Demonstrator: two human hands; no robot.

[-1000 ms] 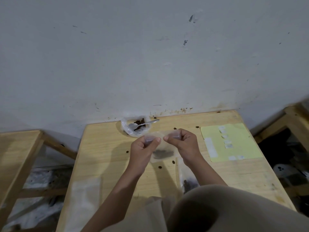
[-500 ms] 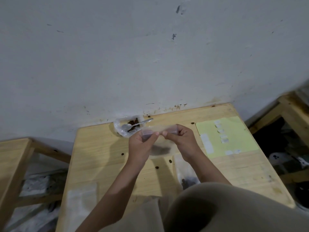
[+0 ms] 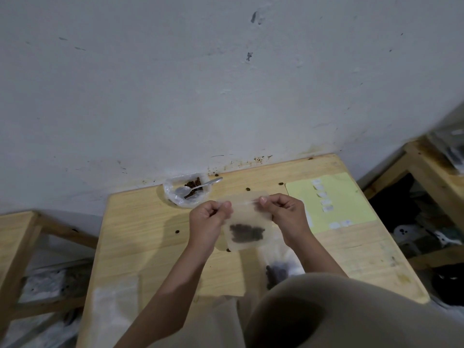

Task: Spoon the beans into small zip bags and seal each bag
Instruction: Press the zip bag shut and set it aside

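Holding a small clear zip bag (image 3: 247, 222) above the middle of a wooden table (image 3: 140, 229), both hands pinch its top edge. Left hand (image 3: 207, 221) grips the top-left corner w/ thumb & curled fingers; right hand (image 3: 285, 214) pinches the top-right part the same way. Bag hangs flat, mouth edge up & toward the wall (image 3: 200, 84), slightly tilted; its long axis runs roughly from that edge down toward the person. Dark beans (image 3: 247, 233) sit in a band across the lower half.

Table's far edge meets the wall. Near that edge, left of the hands, a clear container (image 3: 187, 194) holds more beans w/ a metal spoon (image 3: 197, 188) resting across it, handle pointing right. Right side: a yellow sheet (image 3: 351, 204) w/ small white labels, close to the right edge. Bare wood lies left of the hands out to the left edge. Loose beans dot the top. Another filled bag (image 3: 277, 271) lies near the front edge, just beside the right forearm.
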